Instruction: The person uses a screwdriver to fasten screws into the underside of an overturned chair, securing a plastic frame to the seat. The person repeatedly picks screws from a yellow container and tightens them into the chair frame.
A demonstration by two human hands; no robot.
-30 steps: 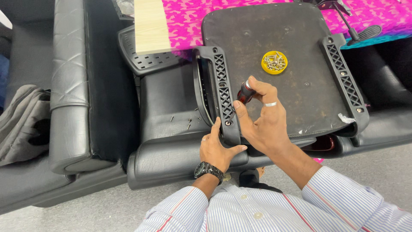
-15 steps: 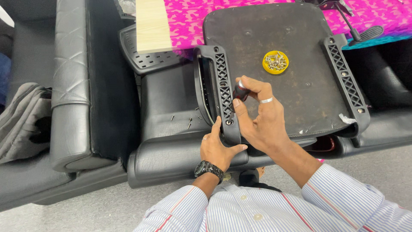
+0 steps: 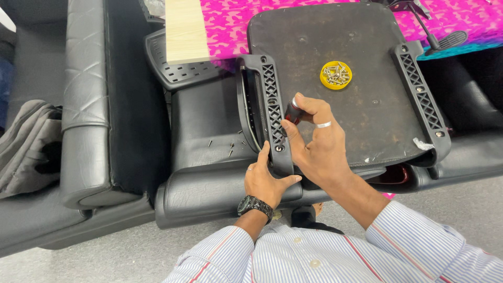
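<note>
far to my left a crumpled grey cloth (image 3: 29, 147) lies on a black leather sofa (image 3: 86, 105), whose padded arm runs up the view. next to it a black perforated plastic panel (image 3: 178, 71) sits partly under a pale wooden board (image 3: 186, 29), and a few loose screws (image 3: 230, 147) lie scattered on the black cushion below. my left hand (image 3: 267, 181), with a black wristwatch (image 3: 255, 205) on the wrist, is curled around the lower end of the black plastic lattice armrest bracket (image 3: 270, 105), thumb and fingers closed on it. this bracket stands on the left edge of the upturned dark brown chair seat base (image 3: 340, 105). just right of it, my right hand (image 3: 314, 141), wearing a silver ring (image 3: 324, 124), is closed around a small red-and-black screwdriver handle (image 3: 292, 111) pointed into the bracket. a yellow round lid filled with screws (image 3: 336, 75) rests on the base further up. a matching black bracket (image 3: 422, 102) sits on the right edge, over pink patterned fabric (image 3: 230, 21).
</note>
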